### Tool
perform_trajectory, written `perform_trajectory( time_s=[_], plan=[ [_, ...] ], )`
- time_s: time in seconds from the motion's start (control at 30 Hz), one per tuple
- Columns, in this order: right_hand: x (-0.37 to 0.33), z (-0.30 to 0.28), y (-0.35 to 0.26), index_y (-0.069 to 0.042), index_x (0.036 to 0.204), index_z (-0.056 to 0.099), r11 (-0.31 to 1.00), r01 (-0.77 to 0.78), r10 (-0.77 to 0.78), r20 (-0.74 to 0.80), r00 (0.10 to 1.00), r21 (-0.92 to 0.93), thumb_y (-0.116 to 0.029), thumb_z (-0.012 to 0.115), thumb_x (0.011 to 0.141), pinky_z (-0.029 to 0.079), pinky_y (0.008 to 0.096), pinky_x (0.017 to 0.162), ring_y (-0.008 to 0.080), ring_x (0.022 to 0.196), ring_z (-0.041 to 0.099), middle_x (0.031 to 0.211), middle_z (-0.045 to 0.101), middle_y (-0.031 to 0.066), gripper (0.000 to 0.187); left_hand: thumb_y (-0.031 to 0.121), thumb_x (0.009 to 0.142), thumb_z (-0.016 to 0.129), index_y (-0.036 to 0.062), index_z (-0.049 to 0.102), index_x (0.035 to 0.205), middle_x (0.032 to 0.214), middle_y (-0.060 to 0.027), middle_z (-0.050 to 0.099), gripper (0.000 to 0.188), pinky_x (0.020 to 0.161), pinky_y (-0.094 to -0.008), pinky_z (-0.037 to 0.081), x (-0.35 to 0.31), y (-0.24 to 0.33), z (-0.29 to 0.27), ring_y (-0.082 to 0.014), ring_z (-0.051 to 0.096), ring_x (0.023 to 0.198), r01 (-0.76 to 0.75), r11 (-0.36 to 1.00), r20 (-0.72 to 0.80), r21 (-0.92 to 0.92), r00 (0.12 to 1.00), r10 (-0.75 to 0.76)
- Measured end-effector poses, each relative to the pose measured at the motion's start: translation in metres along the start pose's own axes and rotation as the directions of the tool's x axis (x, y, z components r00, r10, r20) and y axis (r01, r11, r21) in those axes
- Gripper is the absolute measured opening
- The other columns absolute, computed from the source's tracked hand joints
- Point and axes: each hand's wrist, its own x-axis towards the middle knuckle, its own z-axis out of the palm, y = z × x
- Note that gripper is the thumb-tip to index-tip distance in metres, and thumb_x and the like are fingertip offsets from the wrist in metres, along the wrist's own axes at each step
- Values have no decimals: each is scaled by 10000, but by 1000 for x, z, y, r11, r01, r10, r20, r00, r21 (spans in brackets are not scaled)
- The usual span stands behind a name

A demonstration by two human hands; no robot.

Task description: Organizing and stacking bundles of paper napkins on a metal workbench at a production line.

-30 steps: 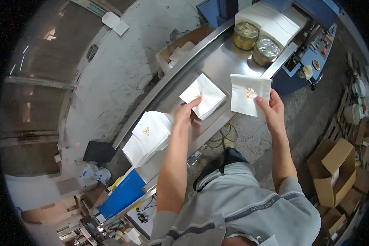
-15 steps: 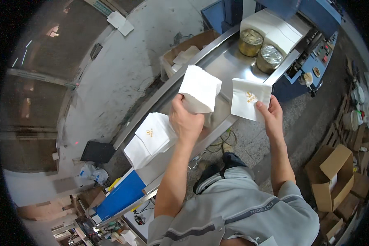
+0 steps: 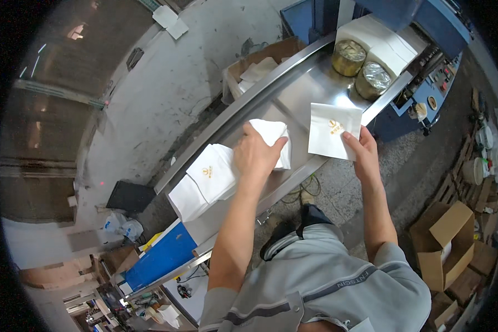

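My right hand (image 3: 363, 148) pinches a square white paper napkin (image 3: 322, 138) with a gold print, thumb on top, over the near edge of a steel chute table (image 3: 297, 98). Closed around a small stack of white napkins (image 3: 272, 133) is my left hand (image 3: 257, 150). That stack stands low at the table's surface; whether it touches the steel I cannot tell. Just left of the left hand, a larger pile of printed white napkins (image 3: 202, 180) lies spread on the table, partly behind that hand.
Two round tape-like rolls (image 3: 348, 57) sit at the table's far end, beside white paper stacks (image 3: 392, 54) under a blue machine (image 3: 445, 26). Beyond the table stands a carton of white paper (image 3: 260, 69). An open cardboard box (image 3: 442, 243) lies on the right floor.
My left hand has lowered its napkin stack toward the table, and the stack now sits more upright. The right hand still holds its napkin out, turned a little.
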Motion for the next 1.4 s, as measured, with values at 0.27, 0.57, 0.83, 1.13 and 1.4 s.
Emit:
perform_trajectory(
  time_s=[0.27,0.57,0.83,1.13,1.4],
  plan=[
    [2,-3,4,58,1228,524,999,-26,26,8,1000,48,-120,659,898,511,288,852,160,944,654,1083,672,133,399,453,670,828,-114,102,1475,1196,-348,573,1224,932,-440,493,-3,-7,9,-437,607,1086,-126,989,30,-76,991,129],
    [2,0,4,61,1265,505,995,-65,60,61,996,79,-136,658,896,513,299,861,175,968,657,1127,662,144,446,377,709,798,-69,23,1504,1233,-338,566,1196,974,-431,470,1,-12,-5,-445,586,1121,-75,973,160,-217,981,111],
    [8,-1,0,52,1295,510,970,-183,175,61,983,161,-191,665,896,524,309,841,190,986,653,1153,651,143,492,332,756,681,-62,208,1494,1283,-332,551,961,1017,-415,439,23,-25,-5,-424,571,1174,17,954,101,-301,995,13],
    [10,-4,-6,12,1290,526,930,-233,226,58,972,285,-227,657,897,534,308,798,177,985,654,1136,655,101,478,271,924,591,-9,620,1158,1082,-124,680,366,843,-394,556,65,-61,-4,-235,671,971,542,168,556,-824,829,54],
    [14,-7,-7,31,1290,517,955,-162,161,26,987,250,-195,642,909,538,312,801,183,981,658,1137,660,113,461,288,988,477,21,565,1299,1270,-122,629,419,957,-461,530,46,-76,16,-308,618,1149,350,-503,309,-790,936,167]
  ],
)
